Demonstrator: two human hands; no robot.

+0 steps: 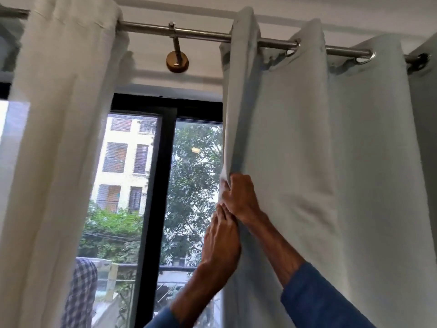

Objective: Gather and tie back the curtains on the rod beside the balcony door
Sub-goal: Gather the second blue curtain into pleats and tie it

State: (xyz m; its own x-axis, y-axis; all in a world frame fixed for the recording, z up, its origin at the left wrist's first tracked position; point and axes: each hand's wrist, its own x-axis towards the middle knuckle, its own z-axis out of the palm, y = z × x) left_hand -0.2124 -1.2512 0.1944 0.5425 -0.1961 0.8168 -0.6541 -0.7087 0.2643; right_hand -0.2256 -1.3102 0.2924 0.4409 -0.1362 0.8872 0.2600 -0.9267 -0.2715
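From the head view, both hands grip the leading edge of the pale blue curtain (331, 162): the right hand (238, 197) clenched above, the left hand (221, 240) just below. It hangs spread along the rod's (201, 34) right part; the white curtain (59, 138) is bunched at the left end. Gathering looks barely started, and no tie-back shows.

Two bare hands and forearms in view, no gloves, rings, watch or bracelets seen. Left hand (221, 242): tendons stood out along its back, veins raised toward the wrist. Right hand (238, 197): knuckles prominent, forearm lean and corded. Both arms wore blue long sleeves, pushed up short of the wrists; right sleeve (314, 297) broad with soft folds, left sleeve (160, 320) only a sliver at the bottom edge.
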